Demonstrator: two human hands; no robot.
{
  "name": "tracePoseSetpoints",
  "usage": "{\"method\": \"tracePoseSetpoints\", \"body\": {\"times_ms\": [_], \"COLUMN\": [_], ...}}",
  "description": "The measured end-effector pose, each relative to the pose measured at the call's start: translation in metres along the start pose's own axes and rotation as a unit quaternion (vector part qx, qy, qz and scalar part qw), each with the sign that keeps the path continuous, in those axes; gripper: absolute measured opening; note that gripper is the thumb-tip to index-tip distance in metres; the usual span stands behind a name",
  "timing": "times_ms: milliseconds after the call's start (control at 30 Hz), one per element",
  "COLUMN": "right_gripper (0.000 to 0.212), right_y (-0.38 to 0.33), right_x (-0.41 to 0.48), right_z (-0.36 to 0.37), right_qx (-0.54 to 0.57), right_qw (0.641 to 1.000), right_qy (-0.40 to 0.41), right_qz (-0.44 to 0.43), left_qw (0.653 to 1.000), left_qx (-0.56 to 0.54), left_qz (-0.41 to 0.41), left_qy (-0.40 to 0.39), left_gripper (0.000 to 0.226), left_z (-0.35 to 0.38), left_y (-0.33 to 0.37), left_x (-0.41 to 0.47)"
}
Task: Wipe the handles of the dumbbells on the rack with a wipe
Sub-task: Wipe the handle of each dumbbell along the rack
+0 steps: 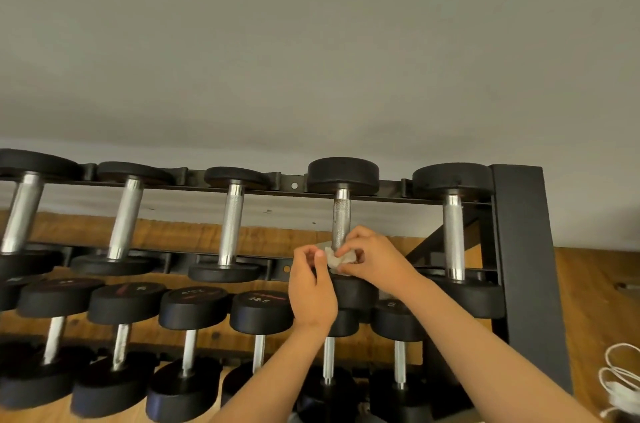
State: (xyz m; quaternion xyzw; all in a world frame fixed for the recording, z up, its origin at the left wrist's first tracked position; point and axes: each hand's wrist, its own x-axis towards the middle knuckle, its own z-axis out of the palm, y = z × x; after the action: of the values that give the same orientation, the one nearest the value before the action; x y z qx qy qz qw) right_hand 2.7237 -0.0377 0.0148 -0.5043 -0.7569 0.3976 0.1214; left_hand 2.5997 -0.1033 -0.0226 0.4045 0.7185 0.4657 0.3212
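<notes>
Here left hand (311, 287) and right hand (374, 260) pinch wipe (341, 260) at handle (341, 218) base, bare above.

Wooden floor (595, 284): warm brown planks, visible grain. Plain grey-white wall (311, 41) rising from floor's far edge, filling upper view. Few small dark scuffs (268, 211) on wall just above floor line. White coiled cord (620, 384) lying on floor, near right corner. Small pale object (627, 285) on floor at right edge, beyond cord; too cropped to identify.
</notes>
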Motion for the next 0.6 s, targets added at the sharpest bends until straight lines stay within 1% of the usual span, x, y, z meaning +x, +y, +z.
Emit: {"method": "tracePoseSetpoints", "body": {"times_ms": [100, 200, 267, 333, 367, 400, 533, 600], "right_gripper": [0.01, 0.004, 0.003, 0.004, 0.004, 0.004, 0.005, 0.005], "right_y": [-0.002, 0.004, 0.005, 0.003, 0.002, 0.004, 0.017, 0.014], "right_x": [0.005, 0.008, 0.018, 0.026, 0.025, 0.021, 0.007, 0.018], "right_z": [-0.002, -0.007, -0.011, -0.012, -0.009, -0.005, 0.001, -0.004], "right_qx": [-0.067, -0.066, -0.044, -0.014, -0.007, -0.009, -0.011, 0.007], "right_qw": [0.995, 0.992, 0.995, 0.997, 0.997, 0.996, 0.995, 0.997], "right_qy": [-0.052, -0.07, -0.022, 0.044, 0.06, 0.06, 0.003, 0.028], "right_qz": [-0.05, -0.082, -0.084, -0.062, -0.058, -0.061, -0.103, -0.077], "left_qw": [1.0, 0.999, 0.999, 0.999, 0.998, 0.998, 0.998, 0.998], "left_qx": [-0.004, 0.002, 0.01, 0.012, 0.01, 0.009, 0.02, 0.024], "left_qz": [-0.014, -0.033, -0.041, -0.049, -0.052, -0.056, -0.056, -0.054], "left_qy": [0.011, 0.018, 0.02, 0.018, 0.017, 0.015, 0.017, 0.016], "left_gripper": [0.013, 0.011, 0.01, 0.01, 0.01, 0.01, 0.01, 0.009], "left_z": [0.0, 0.0, 0.001, 0.002, 0.002, 0.002, 0.002, 0.003], "left_y": [0.001, -0.001, 0.0, 0.0, -0.001, -0.001, 0.0, 0.002], "left_x": [-0.001, -0.001, 0.001, 0.001, 0.0, 0.0, 0.002, 0.001]}}
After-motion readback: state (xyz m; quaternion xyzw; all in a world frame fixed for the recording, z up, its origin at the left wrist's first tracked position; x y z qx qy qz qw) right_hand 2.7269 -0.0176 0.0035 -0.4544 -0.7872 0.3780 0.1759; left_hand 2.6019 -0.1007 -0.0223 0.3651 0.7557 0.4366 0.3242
